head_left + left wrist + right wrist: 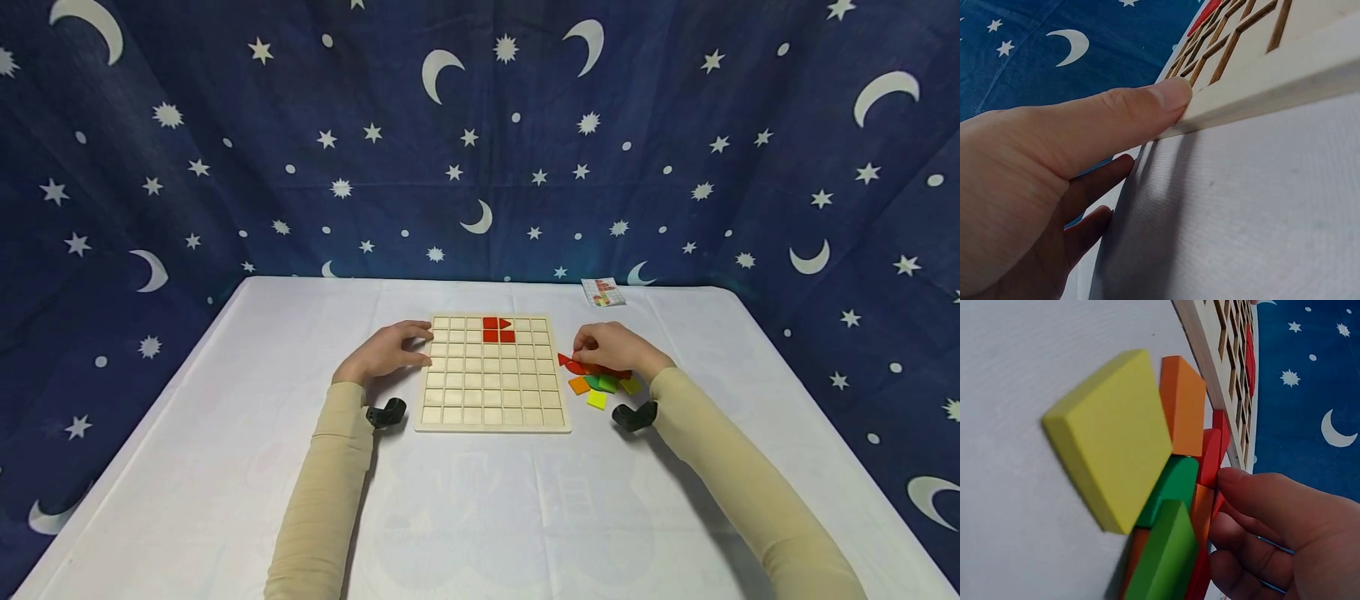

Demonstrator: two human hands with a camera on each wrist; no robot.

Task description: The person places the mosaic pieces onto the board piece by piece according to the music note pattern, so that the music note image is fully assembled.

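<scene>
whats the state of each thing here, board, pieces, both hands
wooden grid board: flat on table, mostly unfilled
red pieces: seated in top rows
loose coloured pieces: piled right of board
left hand: thumb pressing board's left edge
right hand: fingers on red piece in pile

left hand (pixel 384 353) resting flat, right hand (pixel 613 347) fingers curled

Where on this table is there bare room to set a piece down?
Bare white tablecloth lies left of the left hand and in front of the wooden grid board. Crowded: the coloured tile pile under the right hand.
</scene>
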